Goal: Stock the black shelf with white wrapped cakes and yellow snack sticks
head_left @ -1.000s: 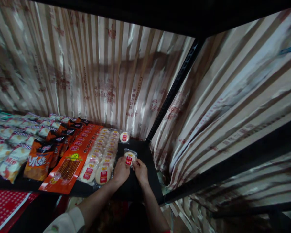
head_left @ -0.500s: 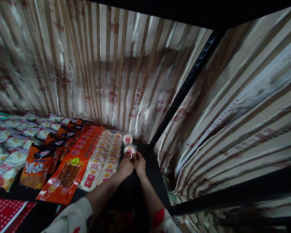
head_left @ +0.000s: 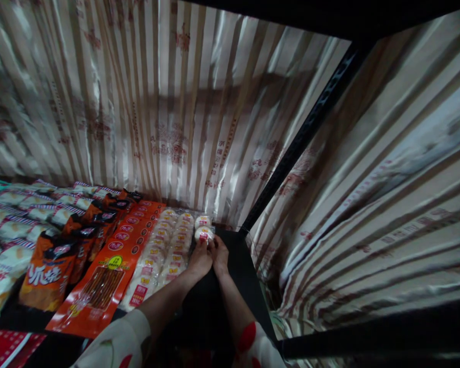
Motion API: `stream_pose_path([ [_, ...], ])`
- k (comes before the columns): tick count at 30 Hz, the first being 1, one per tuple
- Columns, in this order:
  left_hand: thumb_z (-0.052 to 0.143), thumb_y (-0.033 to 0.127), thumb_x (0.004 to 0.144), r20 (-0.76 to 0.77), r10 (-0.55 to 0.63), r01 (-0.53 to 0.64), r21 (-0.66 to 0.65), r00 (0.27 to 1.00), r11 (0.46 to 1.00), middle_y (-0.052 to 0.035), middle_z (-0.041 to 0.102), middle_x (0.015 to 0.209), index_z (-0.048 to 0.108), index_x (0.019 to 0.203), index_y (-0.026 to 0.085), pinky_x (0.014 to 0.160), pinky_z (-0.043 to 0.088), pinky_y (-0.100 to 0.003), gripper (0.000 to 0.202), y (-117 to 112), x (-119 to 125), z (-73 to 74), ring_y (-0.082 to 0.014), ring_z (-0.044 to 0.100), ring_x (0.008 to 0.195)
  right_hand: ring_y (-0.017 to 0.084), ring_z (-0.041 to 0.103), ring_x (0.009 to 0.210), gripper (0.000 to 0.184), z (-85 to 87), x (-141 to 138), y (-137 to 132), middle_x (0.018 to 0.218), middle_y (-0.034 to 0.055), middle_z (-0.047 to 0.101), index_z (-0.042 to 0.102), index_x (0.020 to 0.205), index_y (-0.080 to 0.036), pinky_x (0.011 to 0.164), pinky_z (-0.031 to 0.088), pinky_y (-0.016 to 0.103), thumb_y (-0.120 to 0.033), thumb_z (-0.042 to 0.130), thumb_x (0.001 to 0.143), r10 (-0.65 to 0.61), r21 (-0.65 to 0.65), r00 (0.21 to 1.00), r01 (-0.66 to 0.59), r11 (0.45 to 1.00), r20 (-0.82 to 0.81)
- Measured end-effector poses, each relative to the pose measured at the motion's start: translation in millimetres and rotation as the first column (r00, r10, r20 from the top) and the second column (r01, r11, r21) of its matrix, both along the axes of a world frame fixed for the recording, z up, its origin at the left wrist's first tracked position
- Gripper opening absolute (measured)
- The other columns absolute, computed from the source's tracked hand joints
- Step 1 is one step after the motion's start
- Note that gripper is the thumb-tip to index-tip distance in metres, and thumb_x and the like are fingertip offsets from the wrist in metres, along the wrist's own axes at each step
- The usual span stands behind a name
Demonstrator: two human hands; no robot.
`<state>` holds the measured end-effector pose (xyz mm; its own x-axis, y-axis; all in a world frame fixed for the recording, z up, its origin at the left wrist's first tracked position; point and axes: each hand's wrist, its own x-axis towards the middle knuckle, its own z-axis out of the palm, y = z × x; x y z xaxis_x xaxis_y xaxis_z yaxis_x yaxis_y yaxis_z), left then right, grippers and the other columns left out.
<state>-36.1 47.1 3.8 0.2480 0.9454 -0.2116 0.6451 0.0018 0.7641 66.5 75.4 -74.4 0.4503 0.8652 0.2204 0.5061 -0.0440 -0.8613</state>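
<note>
We take this for a shop: between eight and nine o'clock, white snack packets (head_left: 21, 225), orange snack bags (head_left: 48, 276) and wrapped rice crackers (head_left: 176, 250) line a black shelf (head_left: 245, 271), its slotted upright (head_left: 311, 122) toward two.

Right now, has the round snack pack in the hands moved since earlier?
Yes: the held snack pack has moved toward the curtain, closing its gap to the rear pack on the black shelf.

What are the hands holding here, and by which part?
A wrapped round cracker, held at its near edge by the left hand and near right corner by the right hand.
</note>
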Motion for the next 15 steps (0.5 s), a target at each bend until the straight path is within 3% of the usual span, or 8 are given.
stream_pose_path([
  [6,0.03,0.018,0.09,-0.079,-0.02,0.017,-0.034,0.997,0.999,-0.0152,0.03,0.147,0.035,0.137,0.005,0.11,0.022,-0.021,0.049,3,-1,11.4,-0.0152,0.029,0.135,0.019,0.063,0.081,0.035,2.6,-1,10,0.092,0.0073,0.069,0.068,0.102,-0.018,0.076,0.048,0.029,-0.034,0.049,0.076,-0.015,-0.006,1.0,0.016,1.0,0.009],
  [10,0.03,0.022,0.09,-0.069,0.001,-0.003,-0.028,0.998,1.0,-0.0127,0.029,0.148,0.033,0.139,0.01,0.109,0.025,-0.025,0.05,7,-1,4.7,-0.016,0.032,0.134,0.019,0.062,0.08,0.036,1.1,0,17,0.093,0.0087,0.068,0.068,0.102,-0.017,0.075,0.048,0.029,-0.035,0.051,0.075,-0.03,0.018,1.0,0.03,0.999,0.008],
  [15,0.029,0.021,0.09,-0.064,-0.007,0.005,-0.029,0.998,1.0,-0.0158,0.03,0.147,0.034,0.138,0.007,0.108,0.028,-0.024,0.049,12,2,-3.8,-0.0172,0.034,0.133,0.019,0.061,0.08,0.035,-1.1,1,25,0.091,0.0084,0.068,0.069,0.099,-0.017,0.077,0.047,0.029,-0.034,0.053,0.073,-0.064,-0.007,0.997,0.064,0.998,0.033],
])
